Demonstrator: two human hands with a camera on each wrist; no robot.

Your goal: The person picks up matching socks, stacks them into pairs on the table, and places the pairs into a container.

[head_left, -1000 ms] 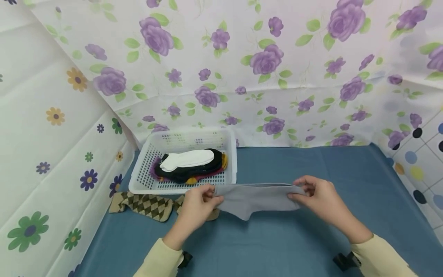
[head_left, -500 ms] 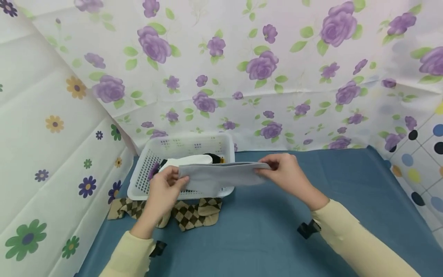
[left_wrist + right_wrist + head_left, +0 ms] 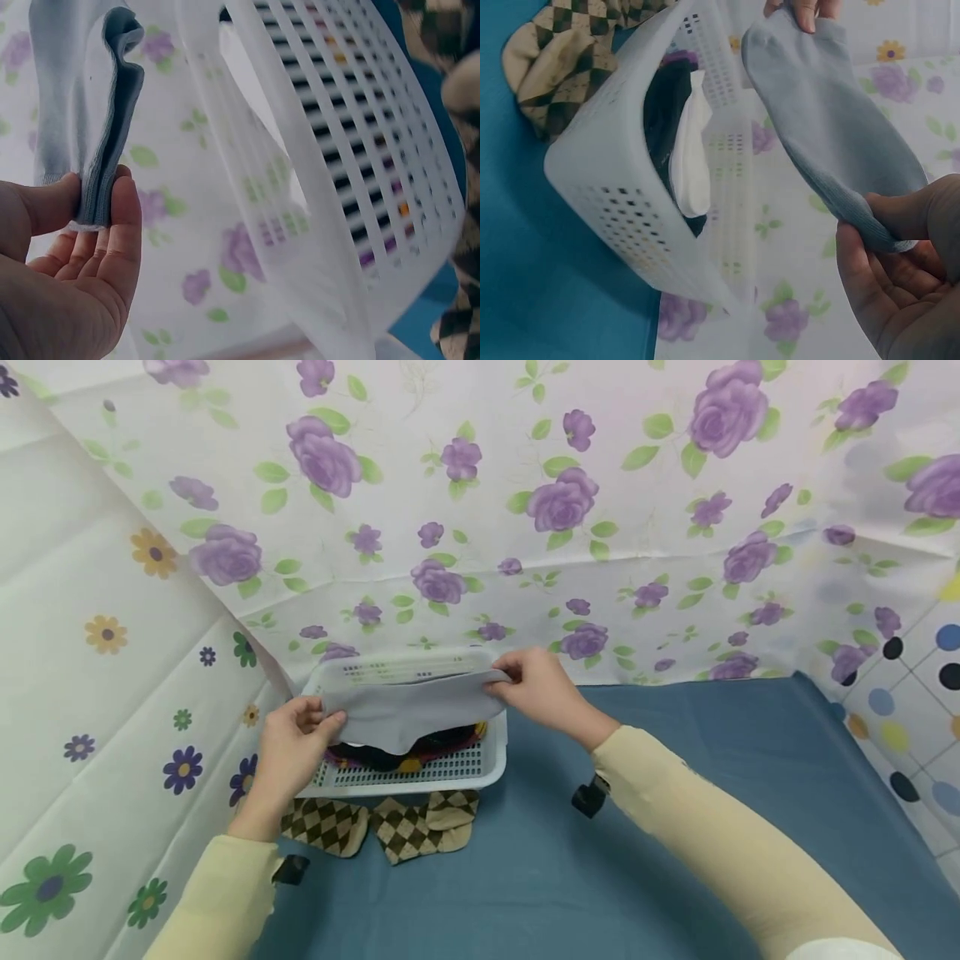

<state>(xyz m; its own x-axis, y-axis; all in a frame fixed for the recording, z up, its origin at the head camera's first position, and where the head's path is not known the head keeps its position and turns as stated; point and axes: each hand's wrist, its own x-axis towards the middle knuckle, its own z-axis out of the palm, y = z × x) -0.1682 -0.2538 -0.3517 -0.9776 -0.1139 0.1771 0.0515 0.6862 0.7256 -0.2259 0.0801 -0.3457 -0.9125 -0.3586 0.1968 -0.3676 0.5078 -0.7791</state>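
Observation:
Stretched between both hands is a grey sock (image 3: 408,706), which looks doubled at its top edge in the head view. My left hand (image 3: 294,739) pinches its left end, the ribbed cuff in the left wrist view (image 3: 96,202). My right hand (image 3: 542,689) pinches the other end between thumb and fingers. The sock hangs over a white plastic basket (image 3: 491,760), apart from its floor. Inside the basket lie a white sock (image 3: 691,157), mostly hidden by the grey one in the head view, and a stack of dark socks (image 3: 375,758) with coloured ones.
Brown and beige argyle socks (image 3: 408,827) lie on the blue table (image 3: 600,877) before the basket. A flowered sheet (image 3: 480,552) hangs close behind the basket, and another flowered sheet (image 3: 112,735) borders the left side.
Both hands have carried the grey sock left and away from the body, from above the table in front to over the basket. Their pinch on it stays. The argyle socks have not moved.

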